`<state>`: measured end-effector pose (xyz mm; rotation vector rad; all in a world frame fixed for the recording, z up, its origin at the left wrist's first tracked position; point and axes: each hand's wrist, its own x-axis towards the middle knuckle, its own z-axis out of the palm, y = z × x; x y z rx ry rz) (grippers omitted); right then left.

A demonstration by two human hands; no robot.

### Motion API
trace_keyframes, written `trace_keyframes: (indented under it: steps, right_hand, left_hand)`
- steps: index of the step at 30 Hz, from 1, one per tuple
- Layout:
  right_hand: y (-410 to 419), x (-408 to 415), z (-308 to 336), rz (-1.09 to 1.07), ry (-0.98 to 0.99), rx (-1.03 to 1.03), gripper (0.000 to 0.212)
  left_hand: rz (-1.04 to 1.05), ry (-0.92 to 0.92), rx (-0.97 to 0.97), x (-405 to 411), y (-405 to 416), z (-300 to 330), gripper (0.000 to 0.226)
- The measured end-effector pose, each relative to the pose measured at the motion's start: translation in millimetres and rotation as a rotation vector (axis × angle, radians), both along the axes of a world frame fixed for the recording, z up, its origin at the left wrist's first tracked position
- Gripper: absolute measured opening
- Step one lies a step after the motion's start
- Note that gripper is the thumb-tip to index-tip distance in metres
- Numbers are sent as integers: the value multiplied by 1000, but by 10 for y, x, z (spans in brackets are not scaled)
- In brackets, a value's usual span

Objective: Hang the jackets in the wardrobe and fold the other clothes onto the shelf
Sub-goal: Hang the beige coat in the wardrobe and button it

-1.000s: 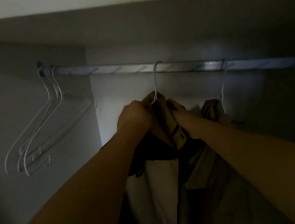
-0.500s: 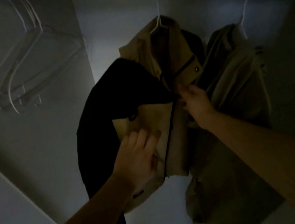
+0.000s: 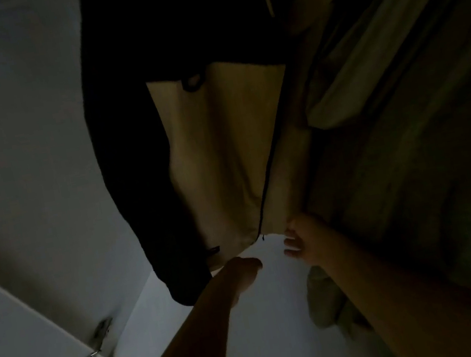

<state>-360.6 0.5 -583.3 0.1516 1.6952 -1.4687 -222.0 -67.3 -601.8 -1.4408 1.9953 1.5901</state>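
Head view: dim wardrobe, looking down the hanging jackets.
Done: my tan-and-black jacket [image 3: 224,155] hangs here, an olive jacket [image 3: 381,64] just beside it.
Left: folding the other clothes; no shelf shows.
Left hand [image 3: 245,274]: curled at the hem, probably pinching it.
Right hand [image 3: 305,241]: fingers loosely spread, at the hem's corner.
Texture: smooth woven cloth, zip edge, limp sleeve.

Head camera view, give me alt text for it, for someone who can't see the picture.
In a dim wardrobe, a tan and black jacket hangs in view, and both hands reach to its bottom hem: the left hand just under the hem, the right hand at its right corner. A second, olive jacket hangs to the right.
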Motion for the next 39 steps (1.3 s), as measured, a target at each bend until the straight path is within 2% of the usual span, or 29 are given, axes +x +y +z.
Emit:
trace_keyframes:
  steps: [2,4,8,11,14,16,19,20,22,23,26,28,30,32,34,36,39]
  right_hand:
    - [-18,44,-434,-42,-159,-27,27]
    - [-72,20,-830,-86,-212,-36,22]
    - [-195,-83,-1474,-117,-286,-169,26]
    - [-287,-112,-1855,-184,-325,-302,27]
    - [-416,-165,-2123,-205,-235,-368,30]
    - [-498,-183,-2219,-174,-187,-424,26]
    - [-574,-147,-2352,-136,-125,-515,38]
    - [-557,-110,-2390,-142,-98,-523,40]
    - [-489,-40,-2456,-134,-53,-531,29]
    - [-438,-10,-2475,-113,-35,-531,22]
    - [-223,39,-2482,-89,15,-485,15]
    - [-70,67,-2477,-118,26,-504,16]
    - [76,122,-2474,-152,-31,-597,15]
    - [214,206,-2454,-135,-64,-650,14]
    - [335,304,-2409,-109,-63,-665,15]
    - [442,372,-2361,-95,-63,-661,17]
    - [613,418,-2294,-114,-29,-593,15]
  left_hand:
    - [146,89,99,-103,-54,-277,14]
    - [302,180,200,-148,-57,-579,17]
    - [565,348,384,-273,-85,-1186,54]
    - [685,463,343,-341,-150,-1635,68]
    - [791,596,374,-348,-264,-2011,95]
    - [781,706,403,-316,-324,-2185,87]
    - [720,847,451,-270,-340,-2387,50]
    - [705,866,476,-245,-328,-2418,38]
    - [649,851,519,-201,-292,-2449,24]
    - [599,821,535,-183,-267,-2444,23]
    - [532,746,629,-124,-146,-2383,44]
    - [529,829,635,-101,-69,-2324,39]
    - [574,877,600,-58,-18,-2270,26]
    - [613,787,571,8,28,-2236,26]
    - [649,716,628,67,78,-2252,38]
    - [624,774,652,63,129,-2261,48]
    - [578,969,676,-35,220,-2221,50]
